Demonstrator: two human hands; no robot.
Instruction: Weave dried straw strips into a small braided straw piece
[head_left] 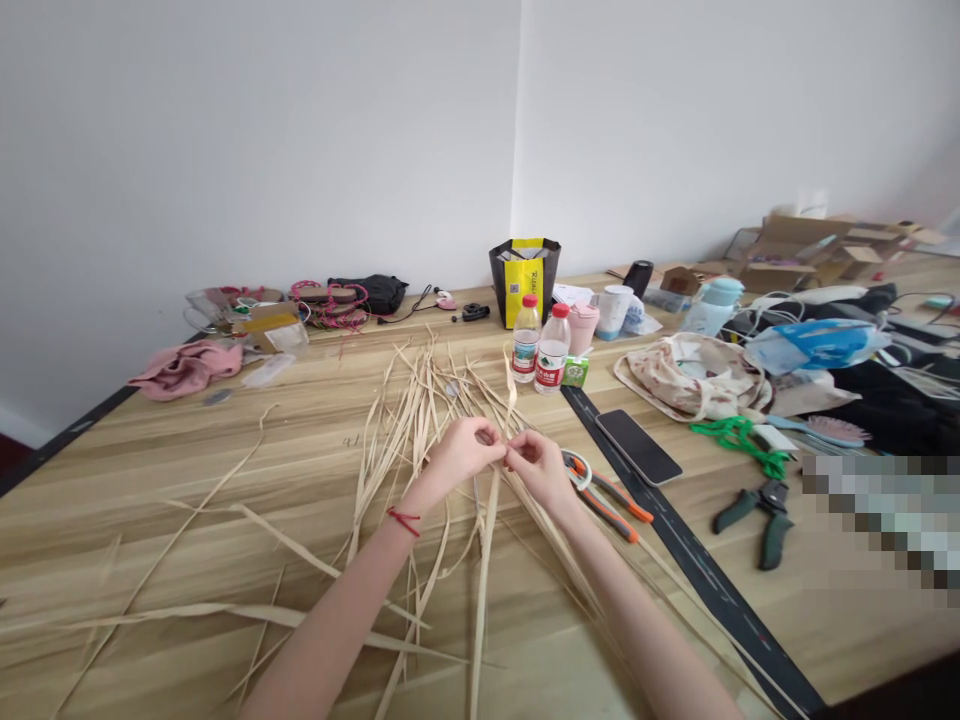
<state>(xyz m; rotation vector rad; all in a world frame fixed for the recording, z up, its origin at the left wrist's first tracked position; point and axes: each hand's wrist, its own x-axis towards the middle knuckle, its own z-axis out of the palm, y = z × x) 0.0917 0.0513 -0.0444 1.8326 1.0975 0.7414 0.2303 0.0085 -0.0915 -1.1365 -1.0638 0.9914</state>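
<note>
My left hand (466, 450) and my right hand (537, 466) meet near the middle of the view, fingertips pinched together on a pale dry strip (486, 590). The strip rises above the fingers and hangs down below them toward the near edge. A red cord circles my left wrist. Around and beneath both hands lies a loose spread of long straw-coloured strips (382, 440) on the wooden table (300, 470). The exact spot where the fingertips hold the strip is small and partly hidden.
Orange-handled pliers (611, 500), a black phone (639, 447) and green-handled cutters (757, 515) lie on the right. Farther back stand two red-capped bottles (552, 355), a black-and-yellow bag (525, 280) and a pink cup (583, 325). Pink cloth (187, 370) lies at the left.
</note>
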